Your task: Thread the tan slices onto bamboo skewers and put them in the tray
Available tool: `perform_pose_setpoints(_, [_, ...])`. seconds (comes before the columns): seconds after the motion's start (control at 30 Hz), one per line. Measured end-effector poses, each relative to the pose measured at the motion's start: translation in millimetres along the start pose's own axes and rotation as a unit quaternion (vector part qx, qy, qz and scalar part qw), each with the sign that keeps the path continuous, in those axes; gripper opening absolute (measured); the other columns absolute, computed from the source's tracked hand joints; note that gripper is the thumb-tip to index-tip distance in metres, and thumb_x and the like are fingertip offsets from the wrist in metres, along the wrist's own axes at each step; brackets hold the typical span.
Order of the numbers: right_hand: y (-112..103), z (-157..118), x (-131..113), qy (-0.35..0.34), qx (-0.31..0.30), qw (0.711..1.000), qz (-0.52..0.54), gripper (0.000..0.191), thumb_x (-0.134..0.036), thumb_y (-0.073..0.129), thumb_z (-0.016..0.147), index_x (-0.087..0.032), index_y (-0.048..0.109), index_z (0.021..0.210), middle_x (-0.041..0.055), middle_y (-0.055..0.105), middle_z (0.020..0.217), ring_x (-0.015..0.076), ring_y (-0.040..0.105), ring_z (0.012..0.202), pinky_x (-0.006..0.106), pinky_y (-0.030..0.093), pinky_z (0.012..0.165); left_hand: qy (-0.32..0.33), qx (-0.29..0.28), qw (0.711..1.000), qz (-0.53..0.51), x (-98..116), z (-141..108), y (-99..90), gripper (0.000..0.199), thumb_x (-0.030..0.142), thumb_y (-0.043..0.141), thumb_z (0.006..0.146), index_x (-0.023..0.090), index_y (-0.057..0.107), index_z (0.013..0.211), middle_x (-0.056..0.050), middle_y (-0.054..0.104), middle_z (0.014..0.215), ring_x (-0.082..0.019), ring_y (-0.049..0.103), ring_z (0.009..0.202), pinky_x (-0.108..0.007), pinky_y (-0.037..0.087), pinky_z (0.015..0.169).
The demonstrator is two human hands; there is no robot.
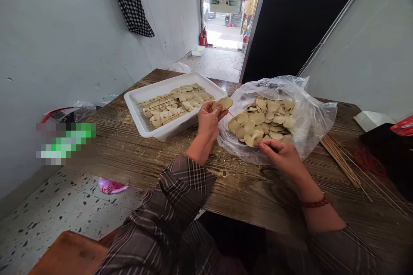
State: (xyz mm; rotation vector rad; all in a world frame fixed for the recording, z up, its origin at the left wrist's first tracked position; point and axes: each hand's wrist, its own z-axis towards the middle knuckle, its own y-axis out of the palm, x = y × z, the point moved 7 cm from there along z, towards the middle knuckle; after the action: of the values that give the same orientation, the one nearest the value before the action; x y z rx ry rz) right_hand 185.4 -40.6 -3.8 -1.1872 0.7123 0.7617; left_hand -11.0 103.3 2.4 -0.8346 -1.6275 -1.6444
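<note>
Between my hands runs a thin wooden skewer [230,113] with several pale beige round slices threaded on it. My left hand [208,121] pinches one flat slice [223,103] at the skewer's upper left end. The fingers of my right hand [281,153] are closed on the skewer's lower right end, beside a curled slice [252,138]. Beneath and behind it, a clear plastic bag [309,111] lies open, full of loose slices [272,114]. Left of my hands, a white plastic tray [137,114] holds rows of filled skewers [180,102].
Bare skewers [342,161] lie on the wooden table [142,159] at the right, near red-handled scissors [370,162] and a black box [383,146]. A wooden stool [69,253] stands at lower left. Beyond the table is a glass door with a person [249,6] outside.
</note>
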Motion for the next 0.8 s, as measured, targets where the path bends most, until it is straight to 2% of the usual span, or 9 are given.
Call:
perform_pose_setpoints(0.23, [1, 1, 2, -0.003, 0.008, 1.000, -0.015, 0.028, -0.039, 0.058, 0.087, -0.018, 0.077, 0.084, 0.0046, 0.074, 0.076, 0.0192, 0.065, 0.069, 0.029, 0.047, 0.062, 0.031, -0.018, 0.998, 0.042, 1, -5, 7.1, 0.012, 0.010, 0.064, 0.074, 0.017, 0.054, 0.077, 0.003, 0.057, 0.080, -0.008, 0.061, 0.076, -0.027, 0.058, 0.079])
perform_pose_setpoints(0.47, [3, 1, 5, -0.003, 0.011, 1.000, -0.013, 0.027, -0.038, 0.058, 0.087, -0.019, 0.077, 0.086, 0.0067, 0.078, 0.089, 0.0225, 0.070, 0.080, 0.032, 0.051, 0.071, 0.049, -0.025, 0.996, 0.068, -1, -5, 6.6, 0.012, 0.014, 0.067, 0.072, 0.017, 0.055, 0.074, 0.004, 0.056, 0.075, -0.007, 0.058, 0.073, -0.028, 0.056, 0.082])
perform_pose_setpoints(0.63, [5, 1, 5, -0.006, 0.019, 1.000, -0.009, 0.027, -0.039, 0.058, 0.088, -0.018, 0.076, 0.086, 0.0067, 0.077, 0.087, 0.0225, 0.070, 0.078, 0.032, 0.051, 0.070, 0.041, -0.024, 0.997, 0.061, -5, -6, 7.3, 0.014, 0.015, 0.070, 0.071, 0.016, 0.056, 0.073, 0.004, 0.056, 0.075, -0.007, 0.058, 0.072, -0.028, 0.057, 0.081])
perform_pose_setpoints(0.8, [5, -1, 7, -0.005, 0.027, 0.999, -0.017, 0.029, -0.040, 0.057, 0.089, -0.018, 0.077, 0.089, 0.0066, 0.077, 0.089, 0.0219, 0.069, 0.078, 0.031, 0.050, 0.067, 0.003, -0.015, 1.000, 0.026, -9, -7, 8.3, 0.013, 0.011, 0.067, 0.073, 0.015, 0.054, 0.075, 0.003, 0.057, 0.077, -0.009, 0.063, 0.074, -0.030, 0.058, 0.081])
